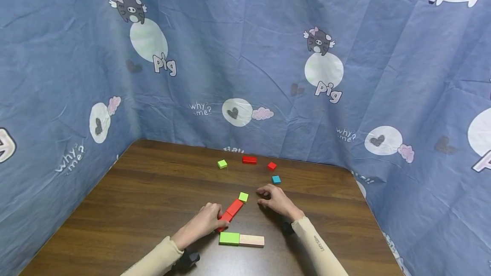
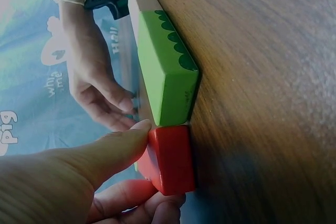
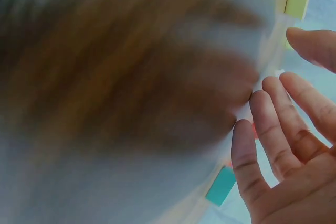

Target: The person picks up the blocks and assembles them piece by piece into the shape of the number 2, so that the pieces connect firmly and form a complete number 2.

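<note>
My left hand (image 1: 203,221) pinches a red block (image 2: 176,160) between thumb and fingers, low on the wooden table. A second red block (image 1: 235,208) continues its line diagonally, with a small light-green block (image 1: 243,197) at the far end. Just in front lies a green block (image 1: 229,238) with dark scallops along one side, end to end with a plain wood-coloured block (image 1: 252,241). In the left wrist view the held red block's corner is right by the green block. My right hand (image 1: 278,200) hovers low, right of the small light-green block, fingers loosely bent and holding nothing.
Farther back are a light-green block (image 1: 222,164), a long red block (image 1: 249,160), a small red block (image 1: 272,166) and a blue block (image 1: 276,179) just beyond my right hand. A blue patterned curtain (image 1: 184,54) encloses the table's back and sides.
</note>
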`<state>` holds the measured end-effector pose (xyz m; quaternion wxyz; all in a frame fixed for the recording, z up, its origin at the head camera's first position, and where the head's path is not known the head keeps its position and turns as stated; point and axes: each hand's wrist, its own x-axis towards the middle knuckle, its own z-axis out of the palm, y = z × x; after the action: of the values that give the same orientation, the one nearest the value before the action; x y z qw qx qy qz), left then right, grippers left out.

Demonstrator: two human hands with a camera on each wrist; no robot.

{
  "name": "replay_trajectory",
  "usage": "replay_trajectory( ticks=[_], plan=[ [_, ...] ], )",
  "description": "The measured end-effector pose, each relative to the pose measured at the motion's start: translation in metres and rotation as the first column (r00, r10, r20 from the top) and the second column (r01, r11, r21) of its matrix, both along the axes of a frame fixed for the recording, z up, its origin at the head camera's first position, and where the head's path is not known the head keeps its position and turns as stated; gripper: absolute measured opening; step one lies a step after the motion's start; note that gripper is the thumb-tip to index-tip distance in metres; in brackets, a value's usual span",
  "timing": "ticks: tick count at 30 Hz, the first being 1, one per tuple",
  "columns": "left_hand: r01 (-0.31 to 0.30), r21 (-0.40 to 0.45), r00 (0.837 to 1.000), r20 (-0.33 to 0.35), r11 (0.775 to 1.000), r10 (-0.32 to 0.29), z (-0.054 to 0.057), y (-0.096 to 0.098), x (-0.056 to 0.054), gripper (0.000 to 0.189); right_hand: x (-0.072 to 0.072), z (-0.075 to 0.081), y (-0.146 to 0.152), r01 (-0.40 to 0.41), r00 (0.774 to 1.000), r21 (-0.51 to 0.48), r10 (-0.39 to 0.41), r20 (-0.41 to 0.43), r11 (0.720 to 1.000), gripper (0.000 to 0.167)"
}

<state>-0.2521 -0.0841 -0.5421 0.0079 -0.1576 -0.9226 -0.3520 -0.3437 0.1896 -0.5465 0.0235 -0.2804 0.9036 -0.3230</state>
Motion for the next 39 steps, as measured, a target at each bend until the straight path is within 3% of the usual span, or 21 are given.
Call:
replay_trajectory(
  ticks=[7, 12, 19, 26, 33, 39],
  plan=[
    [0.0, 0.005, 1.0, 0.014, 1.0, 0.0, 0.0, 0.0, 0.0, 0.031, -0.004, 0.001, 0.013, 0.043, 0.999, -0.034, -0.043, 0.011, 0.998, 0.031],
    [-0.005, -0.003, 1.0, 0.009, 1.0, 0.005, -0.001, 0.0, -0.001, 0.031, -0.008, 0.003, 0.022, 0.126, 0.992, -0.078, -0.125, 0.019, 0.989, 0.03],
    [0.003, -0.02, 1.0, -0.02, 1.0, -0.003, -0.002, 0.0, -0.002, 0.032, -0.019, 0.002, 0.034, 0.247, 0.967, -0.18, -0.254, -0.014, 0.952, 0.027],
    [0.006, -0.018, 1.0, -0.003, 1.0, -0.006, -0.001, 0.0, -0.002, 0.033, -0.028, 0.001, 0.04, 0.346, 0.935, -0.198, -0.355, -0.013, 0.917, 0.032],
    [0.012, -0.002, 0.999, 0.039, 1.0, -0.011, -0.001, 0.0, -0.001, 0.032, -0.034, 0.0, 0.043, 0.371, 0.927, -0.22, -0.375, 0.024, 0.902, 0.035],
    [0.017, -0.005, 1.0, 0.016, 1.0, -0.017, -0.002, -0.001, -0.002, 0.032, -0.038, -0.003, 0.044, 0.373, 0.926, -0.212, -0.375, 0.034, 0.903, 0.037]
  ],
)
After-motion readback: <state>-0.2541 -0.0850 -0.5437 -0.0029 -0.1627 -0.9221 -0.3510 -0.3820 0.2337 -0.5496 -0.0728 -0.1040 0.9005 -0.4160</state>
